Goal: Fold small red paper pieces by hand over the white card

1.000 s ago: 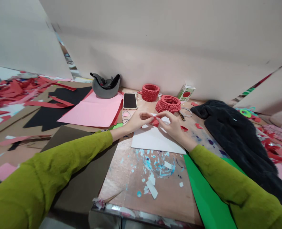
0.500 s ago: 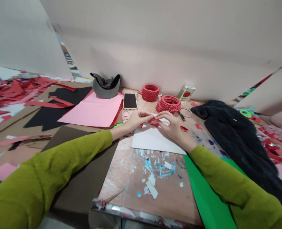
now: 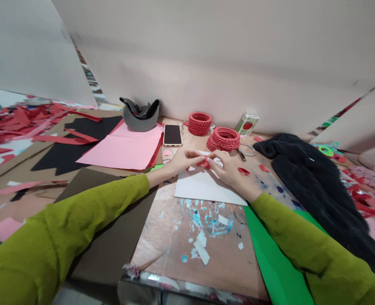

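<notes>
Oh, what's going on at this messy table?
A person in green sleeves holds a small red piece between left hand and right hand, over a white sheet. Two red ring-shaped stacks sit beyond it, with a phone to their left.

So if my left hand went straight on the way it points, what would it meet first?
The red paper it holds, and just beyond, probably your right hand; depth there is hard to judge.
</notes>
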### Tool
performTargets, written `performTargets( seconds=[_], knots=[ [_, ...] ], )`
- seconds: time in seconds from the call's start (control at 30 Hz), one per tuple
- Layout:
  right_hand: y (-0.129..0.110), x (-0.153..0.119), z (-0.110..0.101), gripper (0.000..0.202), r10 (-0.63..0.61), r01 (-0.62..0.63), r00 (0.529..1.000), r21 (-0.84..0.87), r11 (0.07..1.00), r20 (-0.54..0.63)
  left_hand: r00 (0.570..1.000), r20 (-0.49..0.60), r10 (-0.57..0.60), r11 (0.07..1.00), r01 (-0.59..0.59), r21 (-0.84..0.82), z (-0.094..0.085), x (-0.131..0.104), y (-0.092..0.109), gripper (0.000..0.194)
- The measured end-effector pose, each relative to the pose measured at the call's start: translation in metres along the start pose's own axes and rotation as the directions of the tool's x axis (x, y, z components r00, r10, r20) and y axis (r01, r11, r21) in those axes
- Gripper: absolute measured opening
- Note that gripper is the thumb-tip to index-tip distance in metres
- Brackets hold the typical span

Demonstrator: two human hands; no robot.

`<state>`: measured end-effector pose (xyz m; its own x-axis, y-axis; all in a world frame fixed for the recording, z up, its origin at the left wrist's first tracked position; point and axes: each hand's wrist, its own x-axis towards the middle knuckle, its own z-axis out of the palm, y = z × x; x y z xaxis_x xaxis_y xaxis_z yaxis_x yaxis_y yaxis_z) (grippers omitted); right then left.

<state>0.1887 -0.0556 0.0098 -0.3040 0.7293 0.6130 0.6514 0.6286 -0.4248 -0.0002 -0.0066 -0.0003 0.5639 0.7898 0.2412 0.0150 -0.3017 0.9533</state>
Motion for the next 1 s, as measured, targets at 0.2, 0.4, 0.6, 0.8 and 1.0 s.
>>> performTargets(
  seconds=[0.2,0.4,0.6,0.8,1.0],
  knots=[
    [-0.002,0.001,0.001,0.014,-0.016,0.016,1.0,0.005,1.0,0.01,0.998,0.037,0.042,0.999,-0.042,-0.013,0.001,0.001,-0.002,0.032],
    [0.002,-0.002,0.0,0.015,0.008,-0.006,0.999,0.047,0.999,-0.05,0.994,0.059,0.096,0.993,-0.092,-0.067,0.005,-0.001,0.002,0.03],
    [0.01,-0.004,0.001,0.014,0.037,-0.032,0.996,0.066,0.997,-0.086,0.988,0.081,0.132,0.991,-0.129,-0.046,0.007,-0.001,0.003,0.027],
    [0.007,-0.003,0.001,0.017,-0.008,0.009,0.997,0.019,1.0,-0.071,0.984,0.037,0.172,0.982,-0.174,0.072,0.006,-0.001,0.006,0.026],
    [0.004,-0.003,0.001,0.01,-0.054,0.059,0.993,0.043,0.997,-0.106,0.981,0.068,0.184,0.975,-0.191,0.115,0.004,0.0,0.006,0.029]
  ],
)
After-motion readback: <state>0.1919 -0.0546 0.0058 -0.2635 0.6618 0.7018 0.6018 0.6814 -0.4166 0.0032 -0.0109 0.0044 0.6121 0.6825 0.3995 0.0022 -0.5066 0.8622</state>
